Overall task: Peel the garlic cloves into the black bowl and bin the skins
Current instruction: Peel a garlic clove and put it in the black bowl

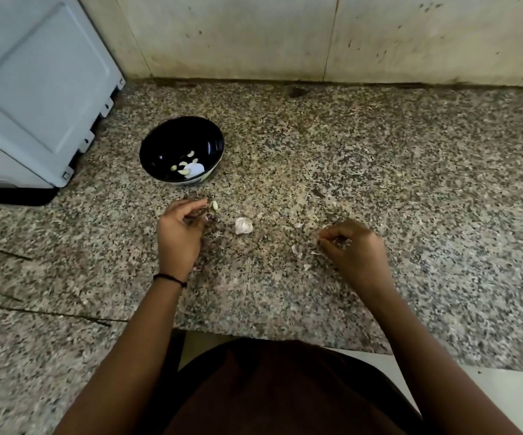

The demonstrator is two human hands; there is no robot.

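Black bowl (159, 142) on speckled counter (379, 152), peeled cloves (188, 169) in its bottom, grey appliance (34, 89) just left of bowl. Left hand (180, 229) just in front of bowl, fingers curled, pinching a pale single clove (214, 206) at the fingertips; garlic chunk (243, 226), skin on, lies front-right of bowl, between the hands. Right hand (356, 246) well right of bowl, apart from the left, fingers curled on a small skin scrap (344, 243), hard to make out; loose skins (296, 249) on the counter beside it.
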